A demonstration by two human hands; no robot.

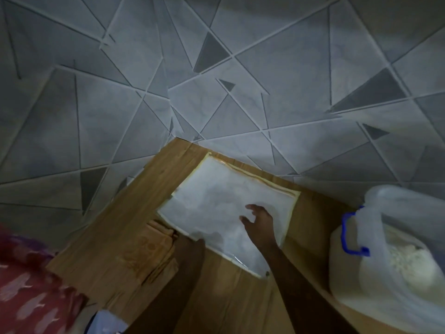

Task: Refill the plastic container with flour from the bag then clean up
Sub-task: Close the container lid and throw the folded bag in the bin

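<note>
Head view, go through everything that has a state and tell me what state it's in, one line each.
Flour bag: flat on the wooden table, looks emptied.
Plastic container: holds flour, blue latch up; lid unclear.
Right hand: open, over the bag.
Left hand: at the bag's near edge, grip unclear.

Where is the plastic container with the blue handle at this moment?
In the head view the plastic container stands at the right edge on the wooden table, to the right of the flat white bag and the right hand.
</note>
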